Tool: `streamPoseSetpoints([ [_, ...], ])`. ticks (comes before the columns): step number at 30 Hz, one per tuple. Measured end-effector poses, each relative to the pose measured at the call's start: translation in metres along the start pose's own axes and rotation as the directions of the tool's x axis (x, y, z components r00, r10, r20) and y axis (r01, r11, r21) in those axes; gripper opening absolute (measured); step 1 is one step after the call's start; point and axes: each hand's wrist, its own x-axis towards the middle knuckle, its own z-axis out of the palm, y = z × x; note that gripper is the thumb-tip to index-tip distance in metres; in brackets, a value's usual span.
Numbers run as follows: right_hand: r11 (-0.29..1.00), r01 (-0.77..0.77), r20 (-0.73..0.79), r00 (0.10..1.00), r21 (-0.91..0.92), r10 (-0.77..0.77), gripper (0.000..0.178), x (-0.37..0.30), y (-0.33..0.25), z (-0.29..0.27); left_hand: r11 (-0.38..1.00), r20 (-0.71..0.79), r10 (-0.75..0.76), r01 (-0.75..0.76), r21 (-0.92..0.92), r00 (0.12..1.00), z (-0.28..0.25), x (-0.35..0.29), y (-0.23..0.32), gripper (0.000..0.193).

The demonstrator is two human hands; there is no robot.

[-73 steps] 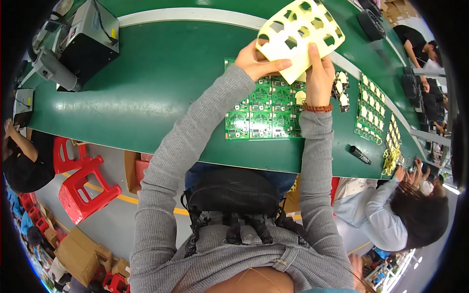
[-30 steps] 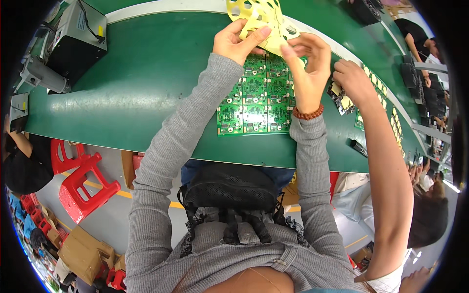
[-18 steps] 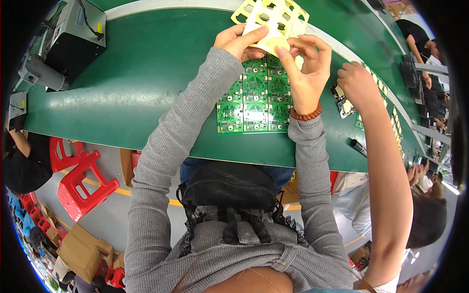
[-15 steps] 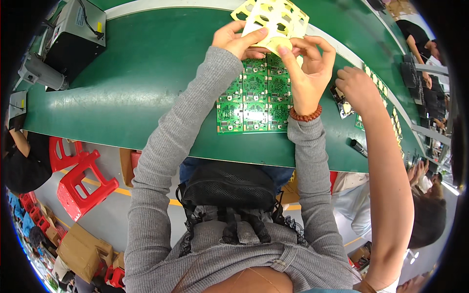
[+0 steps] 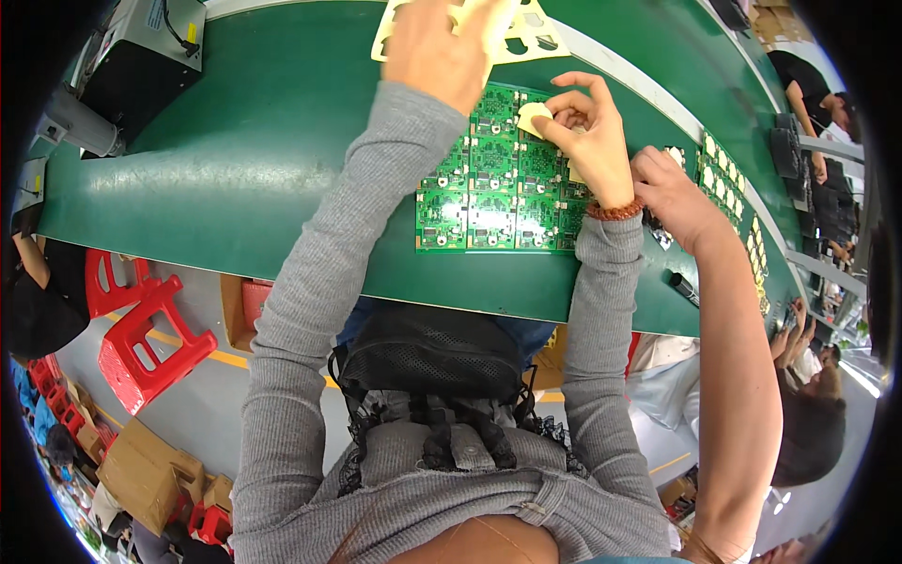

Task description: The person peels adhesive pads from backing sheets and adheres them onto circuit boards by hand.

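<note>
From where I stood, everything sorted itself around the green circuit-board panel [image 5: 490, 164], which lay flat on the green worktable [image 5: 272, 202]. Over the panel's far part, the person's right hand [image 5: 589, 141] pinched a small pale-yellow piece [image 5: 534, 119] between thumb and fingers; I couldn't tell whether the piece touched the boards. Past the panel's far edge, toward its left, the left hand [image 5: 430, 54] was on the yellow cut-out sheet [image 5: 540, 39], its fingers blurred, so I couldn't say whether it gripped or merely pressed.

Just right of the panel, a co-worker's hand [image 5: 678, 195] reached in on a bare arm, fingers bent close to the first person's wrist; what it handled was hidden from me. Farther right of the panel lay another panel [image 5: 722, 179] dotted with yellow pieces. A black marker [image 5: 684, 288] rested to the panel's near right, and well off to its left stood a boxy machine [image 5: 141, 70].
</note>
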Motion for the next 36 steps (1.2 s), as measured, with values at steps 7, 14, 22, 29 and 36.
streamPoseSetpoints([
  [7,0.966,0.021,-0.166,0.986,0.259,0.023,0.039,0.005,0.007,0.004,0.934,0.222,0.193,-0.110,-0.340,0.956,0.042,-0.033,0.005,0.032],
  [14,0.967,0.009,-0.196,0.980,0.254,0.042,0.039,0.007,0.012,0.004,0.940,0.216,0.181,-0.104,-0.325,0.960,0.046,-0.036,0.006,0.032],
  [22,0.973,-0.005,-0.171,0.984,0.229,0.046,0.036,0.008,0.012,0.005,0.951,0.198,0.195,-0.136,-0.278,0.961,0.047,-0.037,0.005,0.033],
  [29,0.977,-0.007,-0.181,0.982,0.211,0.046,0.034,0.007,0.013,0.006,0.954,0.187,0.200,-0.148,-0.259,0.962,0.047,-0.038,0.007,0.033],
  [36,0.983,-0.007,-0.189,0.981,0.184,0.043,0.032,0.007,0.013,0.006,0.957,0.179,0.205,-0.159,-0.241,0.962,0.048,-0.039,0.006,0.033],
])
